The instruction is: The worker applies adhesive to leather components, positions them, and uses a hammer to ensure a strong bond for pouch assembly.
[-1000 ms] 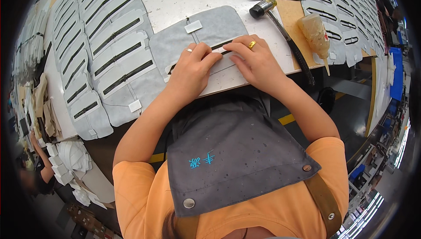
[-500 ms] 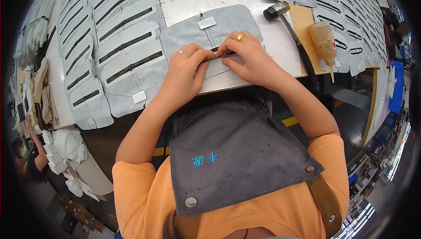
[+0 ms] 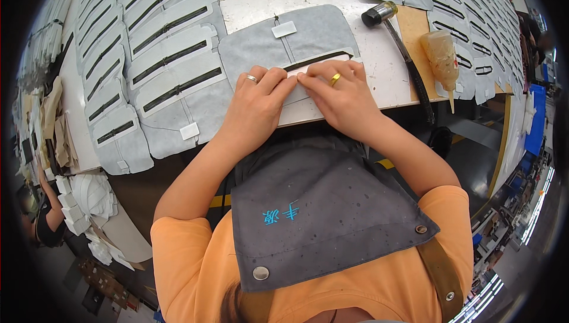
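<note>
A grey leather-like panel [image 3: 252, 50] lies at the table's front edge, with a white tag [image 3: 284, 29] on a thin cord near its top. Across its lower part runs a black zipper-like strip [image 3: 317, 60] bordered in white. My left hand [image 3: 258, 106] has its fingers curled and pinched on the panel's white border, just below the strip's left end. Close beside it, my right hand [image 3: 344, 94] pinches the same border. The two thumbs and index fingertips almost meet, and they hide the material between them.
Right of the panel lies a hammer [image 3: 409, 65] with a black handle over the table edge. Beside it, a glue bottle [image 3: 440, 62] rests nozzle toward me on a brown board [image 3: 413, 23]. Overlapping grey panels [image 3: 172, 62] cover the table's left. Another person's arm [image 3: 52, 201] shows far left.
Both hands have shifted slightly down, off the black strip onto the white border below it. More of the strip shows now. The right fingers have folded closer to the left.
</note>
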The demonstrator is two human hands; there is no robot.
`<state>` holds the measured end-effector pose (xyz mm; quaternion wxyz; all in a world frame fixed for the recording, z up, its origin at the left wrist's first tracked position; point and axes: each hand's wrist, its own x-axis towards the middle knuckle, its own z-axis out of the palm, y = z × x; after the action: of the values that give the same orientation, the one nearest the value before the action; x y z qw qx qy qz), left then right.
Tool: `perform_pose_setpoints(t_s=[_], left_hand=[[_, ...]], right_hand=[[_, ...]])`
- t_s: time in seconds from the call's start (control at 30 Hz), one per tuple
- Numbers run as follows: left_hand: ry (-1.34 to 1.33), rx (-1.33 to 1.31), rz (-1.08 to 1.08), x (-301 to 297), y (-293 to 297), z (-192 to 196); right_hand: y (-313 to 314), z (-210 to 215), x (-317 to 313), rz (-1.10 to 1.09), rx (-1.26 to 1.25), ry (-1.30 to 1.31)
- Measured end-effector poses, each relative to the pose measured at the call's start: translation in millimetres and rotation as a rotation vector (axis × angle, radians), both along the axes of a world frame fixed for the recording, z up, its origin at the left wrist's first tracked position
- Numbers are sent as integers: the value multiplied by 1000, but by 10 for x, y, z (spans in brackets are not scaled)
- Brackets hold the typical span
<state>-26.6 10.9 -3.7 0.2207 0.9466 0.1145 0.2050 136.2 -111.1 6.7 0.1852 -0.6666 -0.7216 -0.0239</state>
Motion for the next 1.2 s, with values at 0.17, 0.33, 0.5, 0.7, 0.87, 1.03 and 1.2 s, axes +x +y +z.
perform_pose_setpoints(t_s=[0.17,0.33,0.5,0.7,0.87,1.03,1.2], left_hand=[[-5,-1,14,15,-11,-2],[-8,-19,36,-3,-35,-18],[10,-80,53,79,-77,0],[19,-218,88,-51,-9,83],[75,14,103,-225,-53,77],[71,-48,198,-434,-123,86],[42,-70,200,-429,-114,70]], right_hand=[[-8,12,62,-41,13,251],[-129,67,238,-3,4,30],[-17,142,162,-64,22,192],[61,28,-44,-92,-58,334],[83,78,-51,-35,-89,235],[114,28,-116,73,-63,135],[146,70,-157,190,13,20]])
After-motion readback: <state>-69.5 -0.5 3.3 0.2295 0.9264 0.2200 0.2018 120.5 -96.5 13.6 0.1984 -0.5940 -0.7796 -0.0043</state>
